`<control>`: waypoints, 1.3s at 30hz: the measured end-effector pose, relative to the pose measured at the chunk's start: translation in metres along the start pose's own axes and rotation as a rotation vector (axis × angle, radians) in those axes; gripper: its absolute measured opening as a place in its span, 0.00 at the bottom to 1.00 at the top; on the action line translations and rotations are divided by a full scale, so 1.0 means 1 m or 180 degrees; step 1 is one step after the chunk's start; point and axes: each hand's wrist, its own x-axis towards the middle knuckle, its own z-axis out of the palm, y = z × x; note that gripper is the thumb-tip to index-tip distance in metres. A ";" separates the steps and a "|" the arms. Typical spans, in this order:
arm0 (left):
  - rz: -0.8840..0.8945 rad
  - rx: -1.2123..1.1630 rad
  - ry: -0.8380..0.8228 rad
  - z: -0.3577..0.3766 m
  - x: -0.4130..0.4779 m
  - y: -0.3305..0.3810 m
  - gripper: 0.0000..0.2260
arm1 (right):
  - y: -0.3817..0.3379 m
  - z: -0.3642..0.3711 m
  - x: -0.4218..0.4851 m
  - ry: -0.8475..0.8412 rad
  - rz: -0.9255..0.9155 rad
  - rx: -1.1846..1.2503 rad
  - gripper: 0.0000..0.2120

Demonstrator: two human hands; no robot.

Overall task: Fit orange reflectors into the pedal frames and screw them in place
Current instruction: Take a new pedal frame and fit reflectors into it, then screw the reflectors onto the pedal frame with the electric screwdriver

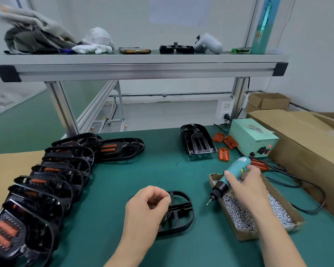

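A black pedal frame [181, 211] lies flat on the green mat in front of me. My left hand [147, 207] hovers over its left side and pinches a small silver screw [169, 196] between thumb and forefinger. My right hand [247, 185] grips a teal electric screwdriver [229, 178], bit pointing down-left above the mat. Loose orange reflectors [224, 154] lie at the back right beside another black frame [196, 140].
A cardboard tray of silver screws [258, 214] sits under my right hand. Several finished pedals with orange reflectors [52, 170] are stacked along the left. A pale green power box [253, 137] and cardboard boxes [307, 143] stand at the right. A metal shelf [141, 68] hangs overhead.
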 end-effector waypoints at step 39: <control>-0.0129 -0.0112 -0.0400 -0.006 -0.004 -0.002 0.12 | -0.104 0.056 -0.041 -0.0005 0.0739 0.4479 0.10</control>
